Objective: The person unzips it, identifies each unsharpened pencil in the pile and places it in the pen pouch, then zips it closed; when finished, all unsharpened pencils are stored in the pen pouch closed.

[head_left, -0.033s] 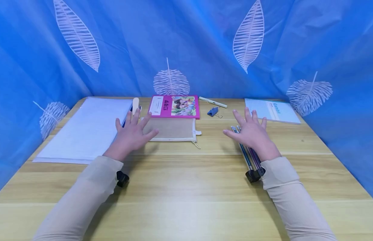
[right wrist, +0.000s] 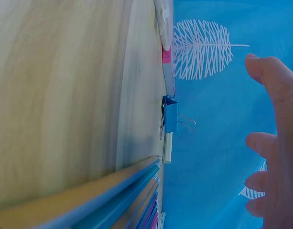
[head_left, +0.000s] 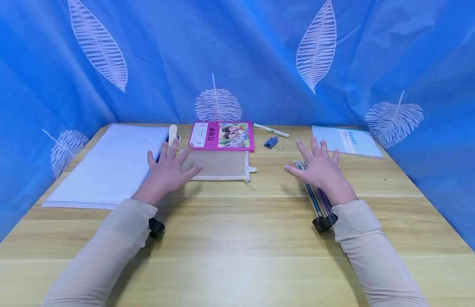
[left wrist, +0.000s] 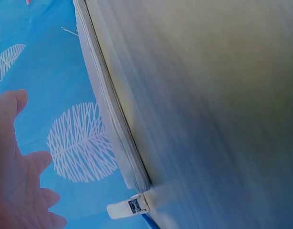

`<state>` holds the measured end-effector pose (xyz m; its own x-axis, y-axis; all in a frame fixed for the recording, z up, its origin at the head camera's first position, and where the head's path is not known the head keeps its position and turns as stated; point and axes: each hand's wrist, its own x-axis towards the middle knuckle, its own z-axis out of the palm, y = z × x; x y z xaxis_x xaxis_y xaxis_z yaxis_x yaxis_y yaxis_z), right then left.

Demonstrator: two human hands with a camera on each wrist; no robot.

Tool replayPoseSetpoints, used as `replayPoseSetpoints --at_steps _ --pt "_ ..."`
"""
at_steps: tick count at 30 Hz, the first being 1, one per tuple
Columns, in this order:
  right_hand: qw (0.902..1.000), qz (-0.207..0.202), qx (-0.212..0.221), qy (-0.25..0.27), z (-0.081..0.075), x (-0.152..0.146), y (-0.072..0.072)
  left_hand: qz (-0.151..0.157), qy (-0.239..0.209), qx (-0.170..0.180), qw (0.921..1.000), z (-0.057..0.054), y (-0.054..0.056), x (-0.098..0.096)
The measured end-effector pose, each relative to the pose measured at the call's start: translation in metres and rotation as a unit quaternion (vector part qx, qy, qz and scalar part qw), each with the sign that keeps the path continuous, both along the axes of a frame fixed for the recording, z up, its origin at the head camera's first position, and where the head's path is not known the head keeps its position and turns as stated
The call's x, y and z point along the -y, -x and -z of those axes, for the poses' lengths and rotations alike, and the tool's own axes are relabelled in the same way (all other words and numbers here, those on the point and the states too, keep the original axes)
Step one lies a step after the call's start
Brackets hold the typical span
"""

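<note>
On the wooden table, backed by a blue leaf-print curtain, lie a white paper stack at far left, a pink picture book at centre rear, a white pen, a blue binder clip beside it, and a light-blue notebook at far right.

This looks like a study desk set up as a small recording booth. A pale wooden table is closed in on three sides by a bright blue fabric backdrop printed with white leaves. School stationery lies across the far half: a large white paper pad at 10 o'clock, a pink-covered children's book at 12 o'clock, a beige mesh zip pouch just before it, a blue binder clip, a white pen, and a light blue notebook at 2 o'clock.
</note>
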<state>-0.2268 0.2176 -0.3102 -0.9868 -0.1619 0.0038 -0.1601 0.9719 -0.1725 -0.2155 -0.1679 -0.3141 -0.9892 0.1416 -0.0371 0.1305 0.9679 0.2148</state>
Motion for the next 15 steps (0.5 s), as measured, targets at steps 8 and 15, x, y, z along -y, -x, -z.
replayPoseSetpoints --at_steps 8,15 --pt "0.9997 -0.008 -0.001 0.022 -0.004 0.000 0.000 -0.003 -0.012 -0.006 0.9999 -0.001 0.001 -0.003" --pt "0.9921 -0.046 0.004 0.116 -0.003 0.001 0.006 0.024 -0.079 -0.024 0.9963 -0.004 0.004 -0.014"
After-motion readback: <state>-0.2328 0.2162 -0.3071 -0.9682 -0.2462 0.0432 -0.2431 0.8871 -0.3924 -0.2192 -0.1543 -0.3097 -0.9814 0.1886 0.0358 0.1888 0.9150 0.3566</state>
